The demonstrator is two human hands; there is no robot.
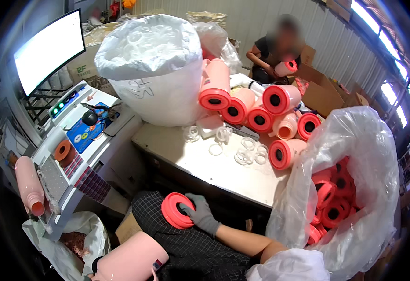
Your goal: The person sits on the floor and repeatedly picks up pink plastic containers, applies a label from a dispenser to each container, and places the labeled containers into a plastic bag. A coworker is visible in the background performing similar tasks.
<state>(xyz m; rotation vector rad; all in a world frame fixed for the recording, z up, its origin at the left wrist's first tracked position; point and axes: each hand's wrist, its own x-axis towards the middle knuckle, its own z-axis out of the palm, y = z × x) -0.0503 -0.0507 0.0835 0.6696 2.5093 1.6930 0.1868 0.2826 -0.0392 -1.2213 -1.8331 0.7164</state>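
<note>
My right hand, in a grey glove, grips a round red lid with a dark centre, its fingers at the middle of the lid. The lid is above my dark checked trouser leg. A pink jug lies on its side across the lower left, near my lap, with its wide end turned right and a small dark label by its handle. Only a dark bit of what looks like my left hand shows at the jug's far left end; most of that hand is hidden, and it appears to hold the jug.
Several pink jugs with red lids are piled on the white table, beside clear rings. A sack of rings stands behind. A plastic bag with red lids is right. Left are a machine and a screen. A co-worker sits behind.
</note>
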